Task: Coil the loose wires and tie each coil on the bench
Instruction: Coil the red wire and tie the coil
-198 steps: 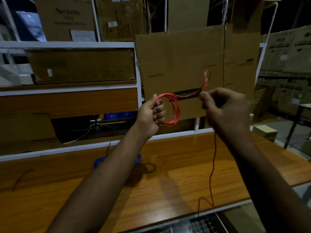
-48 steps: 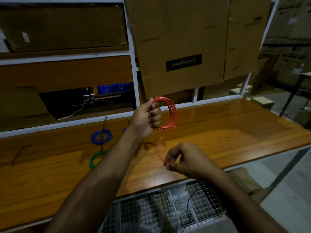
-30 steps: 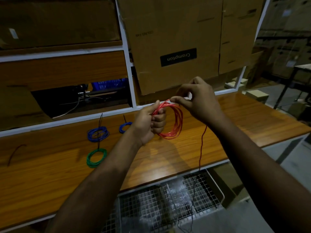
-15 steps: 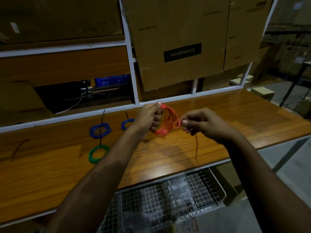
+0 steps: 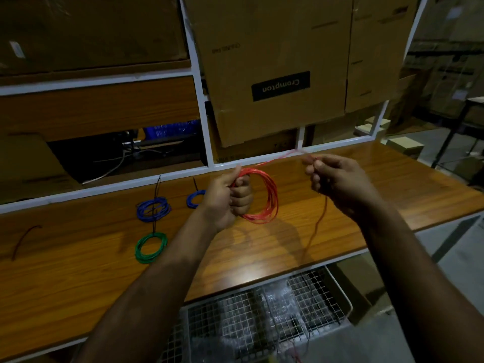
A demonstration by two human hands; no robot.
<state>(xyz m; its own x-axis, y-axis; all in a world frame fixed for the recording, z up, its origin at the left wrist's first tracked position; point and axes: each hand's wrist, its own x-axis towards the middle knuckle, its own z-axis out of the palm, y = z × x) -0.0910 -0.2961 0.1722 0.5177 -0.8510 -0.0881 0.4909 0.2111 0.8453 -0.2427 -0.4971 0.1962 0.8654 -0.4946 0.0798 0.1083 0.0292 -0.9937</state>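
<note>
- Reaching forward from the bottom of the view, both forearms hold the hands raised above the wooden tabletop (image 5: 392, 184).
- The left hand (image 5: 226, 199) is curled in a fist round the near side of a red wire coil (image 5: 264, 197), thumb on top, and the coil stands upright in the air above the tabletop.
- The right hand (image 5: 332, 179) is level with it and apart to the right, its fingers bent and pinching the loose red wire.
- One strand runs taut from the top of the coil up to those fingertips; the rest of the wire hangs down from the right hand past the tabletop's front edge.
- Two blue wire coils (image 5: 153, 208) and a green wire coil (image 5: 151, 247) lie flat on the tabletop to the left.
- A wire basket (image 5: 262, 323) sits below the front edge.
</note>
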